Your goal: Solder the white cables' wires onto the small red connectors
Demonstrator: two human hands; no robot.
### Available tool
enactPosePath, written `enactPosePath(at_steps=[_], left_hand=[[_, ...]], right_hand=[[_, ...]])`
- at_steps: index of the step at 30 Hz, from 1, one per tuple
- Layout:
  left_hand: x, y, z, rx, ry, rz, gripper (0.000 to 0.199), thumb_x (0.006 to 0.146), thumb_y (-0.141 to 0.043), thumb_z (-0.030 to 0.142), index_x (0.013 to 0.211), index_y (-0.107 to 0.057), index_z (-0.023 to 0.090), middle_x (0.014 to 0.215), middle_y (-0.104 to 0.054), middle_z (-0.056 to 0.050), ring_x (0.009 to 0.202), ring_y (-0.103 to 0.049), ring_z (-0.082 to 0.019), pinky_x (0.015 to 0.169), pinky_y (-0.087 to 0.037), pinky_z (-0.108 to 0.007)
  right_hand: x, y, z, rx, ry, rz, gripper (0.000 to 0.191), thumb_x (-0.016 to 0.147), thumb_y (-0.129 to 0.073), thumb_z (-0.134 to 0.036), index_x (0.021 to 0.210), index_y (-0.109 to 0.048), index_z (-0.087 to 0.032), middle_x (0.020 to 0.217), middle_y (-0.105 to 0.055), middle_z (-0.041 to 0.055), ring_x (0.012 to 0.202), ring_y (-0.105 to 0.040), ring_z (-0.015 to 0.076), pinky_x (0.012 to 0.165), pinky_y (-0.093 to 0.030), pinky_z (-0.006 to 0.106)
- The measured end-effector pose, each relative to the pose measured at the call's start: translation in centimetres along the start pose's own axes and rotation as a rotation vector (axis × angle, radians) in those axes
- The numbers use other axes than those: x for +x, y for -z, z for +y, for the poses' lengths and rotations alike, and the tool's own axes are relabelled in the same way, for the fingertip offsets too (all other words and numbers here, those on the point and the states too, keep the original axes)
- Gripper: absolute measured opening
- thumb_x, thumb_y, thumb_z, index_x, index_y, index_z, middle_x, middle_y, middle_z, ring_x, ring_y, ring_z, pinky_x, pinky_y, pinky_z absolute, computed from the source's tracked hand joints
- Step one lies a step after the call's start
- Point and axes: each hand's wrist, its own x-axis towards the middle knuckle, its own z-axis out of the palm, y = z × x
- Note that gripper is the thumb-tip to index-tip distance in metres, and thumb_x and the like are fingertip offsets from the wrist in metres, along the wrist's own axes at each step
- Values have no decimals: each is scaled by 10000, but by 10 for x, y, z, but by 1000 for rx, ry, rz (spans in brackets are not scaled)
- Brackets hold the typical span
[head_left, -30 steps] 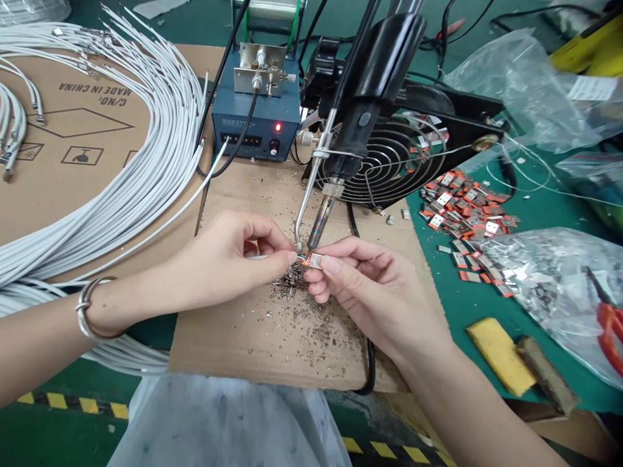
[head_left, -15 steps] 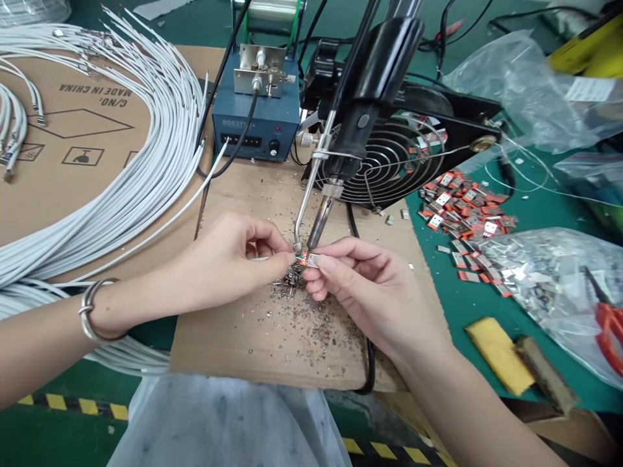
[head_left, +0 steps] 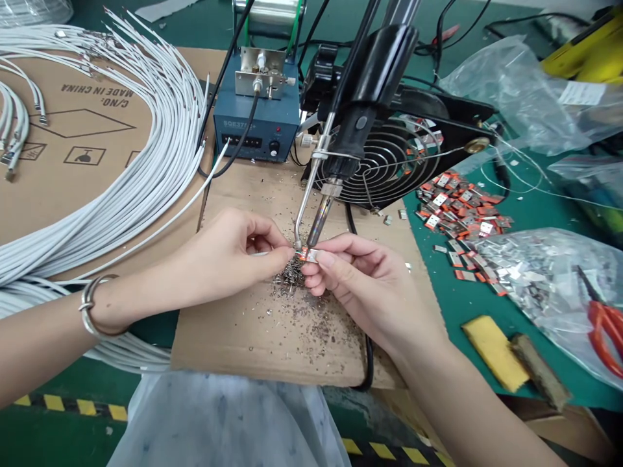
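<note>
Between thumb and fingers, my left hand [head_left: 250, 250] pinches the end of a white cable, mostly hidden by the fingers. My right hand [head_left: 363, 275] grips a small USB connector [head_left: 310, 255], silver with an orange insert, by its metal shell. The cable end and the connector meet right under the tip of a fixed soldering iron [head_left: 318, 220]. Beside the iron, a thin bent solder feed tube [head_left: 305, 204] ends just above the same spot. Beneath my fingers, dark solder bits [head_left: 292, 275] are heaped on the cardboard [head_left: 228, 337].
White cables [head_left: 165, 155] curve in a thick bundle at left. A blue solder feeder box [head_left: 257, 123] and a fan [head_left: 384, 155] stand behind. At right lie loose USB connectors [head_left: 452, 207], a plastic bag of metal parts [head_left: 549, 279], a yellow sponge [head_left: 494, 350] and red-handled scissors [head_left: 606, 331].
Both hands stay almost still at the iron tip, holding the cable and the connector. The view has shifted slightly.
</note>
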Motion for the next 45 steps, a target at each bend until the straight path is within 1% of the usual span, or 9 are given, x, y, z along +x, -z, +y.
enactPosePath(at_steps=[4,11,16,25,30,37,45], left_hand=[[-1,-1,1,6,4,14,145,765,-555,245,755,-670,156,669,-655,5,568,-537,-78,478,-378,-166],[-1,-1,5,-15,8,23,126,757,-569,242,726,-669,171,625,-633,27,550,-521,-64,465,-375,-143],[0,0,6,-4,6,29,126,750,-570,239,711,-666,168,617,-633,25,537,-513,-65,452,-364,-146],[-1,-1,6,-33,8,24,111,740,-572,219,703,-664,170,613,-632,30,535,-509,-63,462,-370,-148],[0,-1,4,-24,8,17,116,745,-565,223,717,-663,168,647,-646,21,554,-523,-70,470,-376,-157],[0,0,4,-7,-28,25,121,752,-560,218,710,-664,171,665,-654,22,573,-540,-70,487,-388,-153],[0,-2,6,-11,0,27,114,732,-567,220,699,-662,166,646,-650,17,556,-527,-72,472,-381,-160]], right_hand=[[0,0,-1,7,12,0,84,726,-727,-215,773,-672,-171,664,-685,25,573,-639,100,536,-550,158],[-1,1,0,-12,42,-12,63,743,-713,-215,781,-676,-180,672,-686,18,583,-640,99,538,-547,156],[0,1,1,-7,36,-12,62,742,-715,-218,779,-677,-184,672,-687,14,586,-640,96,539,-547,153],[-1,0,-1,-13,36,-1,76,725,-727,-226,774,-680,-193,674,-688,16,576,-640,100,527,-547,155],[-1,0,0,-20,31,8,79,726,-728,-225,772,-677,-185,669,-687,15,574,-638,100,527,-546,154],[-1,0,1,-19,48,4,63,737,-717,-216,769,-672,-186,674,-686,12,581,-637,96,535,-546,155],[-1,1,0,-37,43,5,89,722,-732,-242,760,-673,-187,664,-681,10,570,-631,98,528,-546,162]])
